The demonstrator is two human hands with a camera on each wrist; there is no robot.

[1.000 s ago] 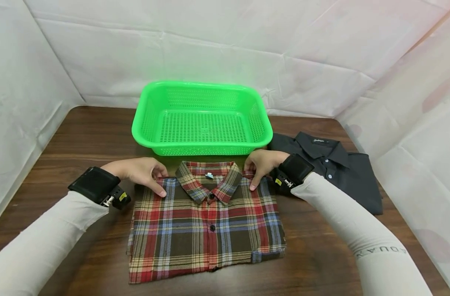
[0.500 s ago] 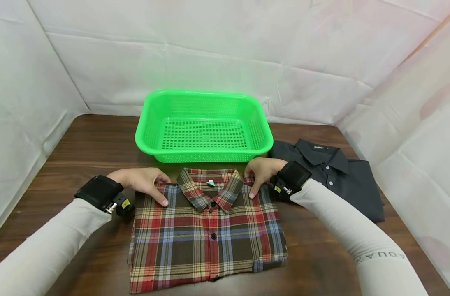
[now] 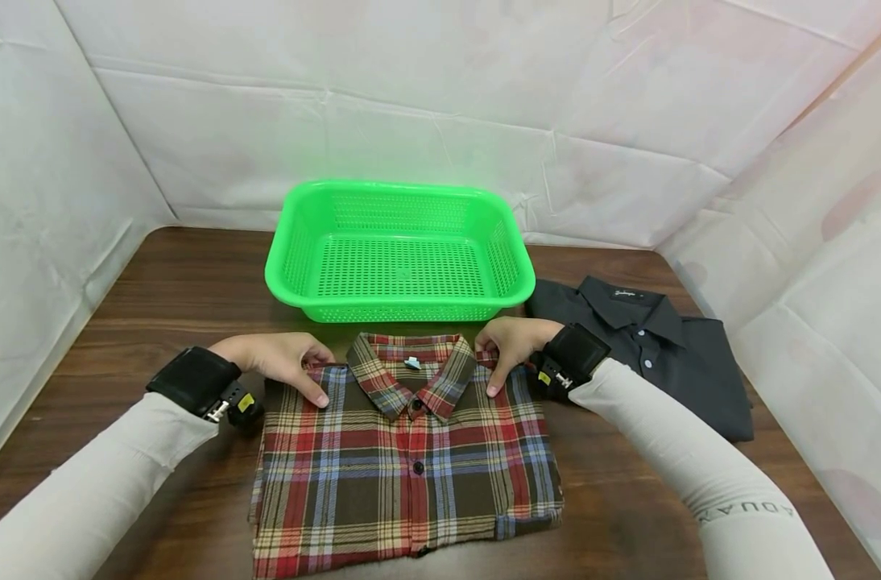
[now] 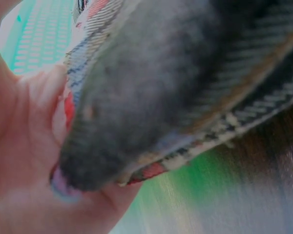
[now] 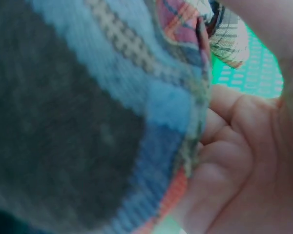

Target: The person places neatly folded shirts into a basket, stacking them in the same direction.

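A folded red, brown and blue plaid shirt (image 3: 404, 459) lies on the wooden table (image 3: 158, 290), collar toward the far side. My left hand (image 3: 284, 361) grips its left shoulder edge, thumb on top and fingers curled under the cloth (image 4: 151, 102). On the other shoulder, my right hand (image 3: 506, 342) pinches the fabric (image 5: 102, 112) the same way. Both wrist views are filled by blurred plaid cloth against palm and fingers.
A green perforated plastic basket (image 3: 400, 246) stands just beyond the shirt collar, nothing in it. A folded dark grey shirt (image 3: 651, 346) lies at the right. White sheeting walls the table on three sides.
The view has tilted slightly, so everything sits lower in the frame. Both hands keep their hold on the plaid shirt's shoulders with little shift.
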